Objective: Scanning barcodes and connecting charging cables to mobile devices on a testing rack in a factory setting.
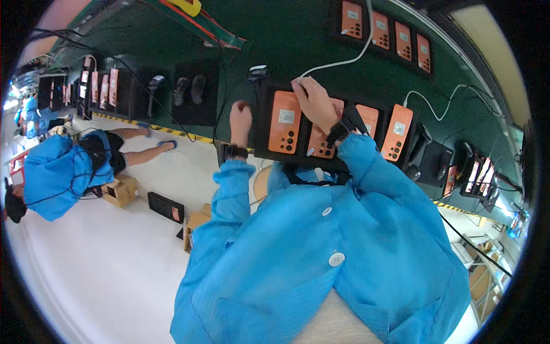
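Note:
My right hand (316, 103) pinches the end of a white cable (344, 64) close to the top edge of an orange phone (284, 123). Whether the plug sits in the phone is hidden by my fingers. This phone lies back up in a black tray (262, 129) with other orange phones, one (322, 137) partly under my right wrist. At the tray's right end a phone (396, 133) has another white cable (427, 97) at its top. My left hand (241, 119) is curled closed just left of the tray; anything inside it is hidden.
Behind, a second black tray (365, 41) holds several orange phones. A handheld scanner (258, 73) stands beyond my left hand, and a dark mat (195, 94) with two dark objects lies left. A person in blue (69, 166) sits farther left, near a cardboard box (120, 191).

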`<state>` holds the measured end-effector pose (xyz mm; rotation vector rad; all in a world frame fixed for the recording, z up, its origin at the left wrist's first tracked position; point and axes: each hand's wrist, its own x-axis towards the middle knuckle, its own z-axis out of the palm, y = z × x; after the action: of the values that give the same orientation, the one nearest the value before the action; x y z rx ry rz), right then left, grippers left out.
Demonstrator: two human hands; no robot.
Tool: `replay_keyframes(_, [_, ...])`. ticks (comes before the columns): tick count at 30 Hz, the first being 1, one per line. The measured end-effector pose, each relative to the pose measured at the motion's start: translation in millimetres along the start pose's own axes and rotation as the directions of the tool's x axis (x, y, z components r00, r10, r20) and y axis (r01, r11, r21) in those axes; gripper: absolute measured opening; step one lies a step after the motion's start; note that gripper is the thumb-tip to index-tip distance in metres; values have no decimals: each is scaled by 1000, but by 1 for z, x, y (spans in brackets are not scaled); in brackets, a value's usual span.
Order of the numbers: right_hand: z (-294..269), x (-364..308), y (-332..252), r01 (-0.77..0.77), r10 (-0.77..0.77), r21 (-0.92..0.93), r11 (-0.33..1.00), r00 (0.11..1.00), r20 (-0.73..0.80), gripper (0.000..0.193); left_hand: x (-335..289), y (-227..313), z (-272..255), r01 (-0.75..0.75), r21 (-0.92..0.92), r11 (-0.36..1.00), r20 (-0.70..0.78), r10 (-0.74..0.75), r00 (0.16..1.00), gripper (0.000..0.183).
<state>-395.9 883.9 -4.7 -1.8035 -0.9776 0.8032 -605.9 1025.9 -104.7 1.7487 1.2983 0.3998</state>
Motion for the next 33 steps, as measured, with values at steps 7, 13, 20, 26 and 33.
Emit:
replay_keyframes(7, [7, -22, -2, 313, -312, -592, 743, 944, 109, 42, 67, 14, 47, 316, -444, 839, 381, -143, 914, 44])
replay_keyframes(13, [9, -22, 5, 320, -317, -582, 747, 942, 111, 44, 15, 23, -5, 116, -327, 938, 172, -62, 983, 34])
replay_keyframes(20, [6, -20, 7, 304, -303, -577, 759, 948, 101, 42, -86, 97, -81, 375, -240, 895, 389, -265, 882, 23])
replay_keyframes(26, [5, -25, 20, 521, -573, -502, 691, 818, 60, 43, -125, 108, -52, 105, 31, 994, 470, -108, 876, 46])
replay_keyframes(33, [10, -30, 6, 378, -382, -536, 755, 918, 109, 43, -121, 141, -64, 219, 200, 955, 517, -293, 804, 55])
